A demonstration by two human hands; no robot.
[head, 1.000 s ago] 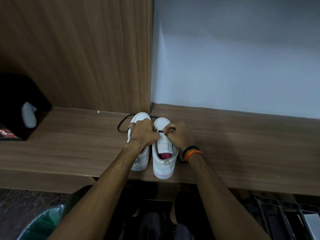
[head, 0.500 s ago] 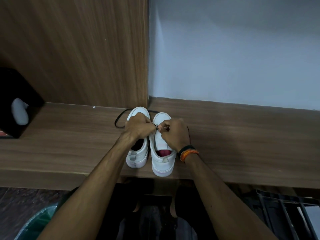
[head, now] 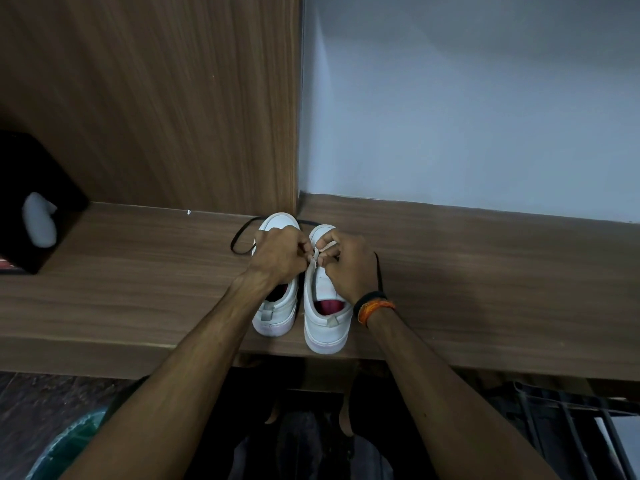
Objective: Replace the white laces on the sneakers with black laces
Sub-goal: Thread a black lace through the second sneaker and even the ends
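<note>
The two sneakers (head: 301, 282) stand at the middle of the wooden surface (head: 485, 289), toes close to the back corner where the wooden panel (head: 156, 98) meets the pale wall (head: 467, 98), so little room shows behind them. Both hands, left hand (head: 277, 258) and right hand (head: 346, 265), fill the space over them. A black lace (head: 242, 240) loops on the surface just left of the toes. A black box (head: 31, 202) blocks the far left. Between box and sneakers, and across the right of the frame, the surface lies bare.
</note>
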